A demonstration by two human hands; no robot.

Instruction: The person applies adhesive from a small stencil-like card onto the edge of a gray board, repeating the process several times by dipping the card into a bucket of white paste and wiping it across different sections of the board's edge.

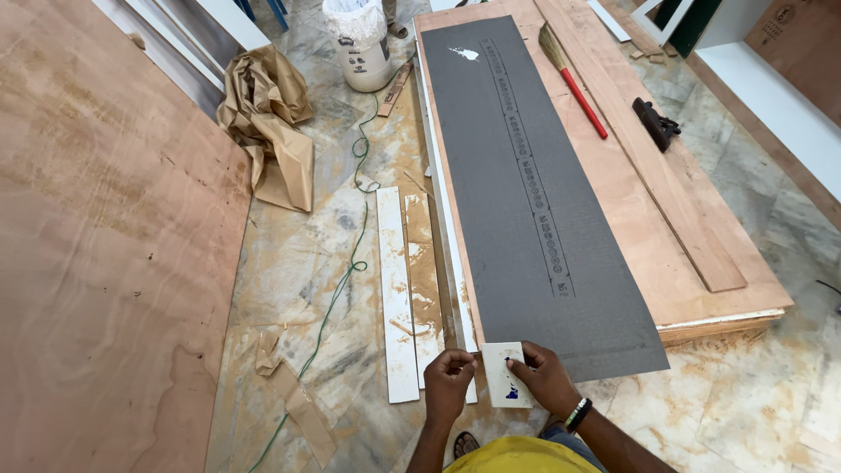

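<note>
Both hands are meeting on a small white card [506, 375] that is sitting at the near edge of the long grey sheet [526, 175], close to that sheet's near left corner. The right hand [545, 378] is lying against the card's right side, its fingers curled over the card and pressing on its face. The left hand [448, 384] is just to the left, its fingertips pinched together and touching the card's upper left corner; whether it is gripping the card or only touching it cannot be told.

The card is roughly rectangular, upright in the view, plain white with a small blue mark near its lower edge and a few faint specks above (too small to make out).

The grey sheet is lying lengthwise on a stack of plywood boards [666, 263], with a line of dark print running down its middle. A red-handled broom [574, 79] is resting on the far part of the boards, and white strips [396, 298] are lying on the floor beside the sheet's left edge.
</note>
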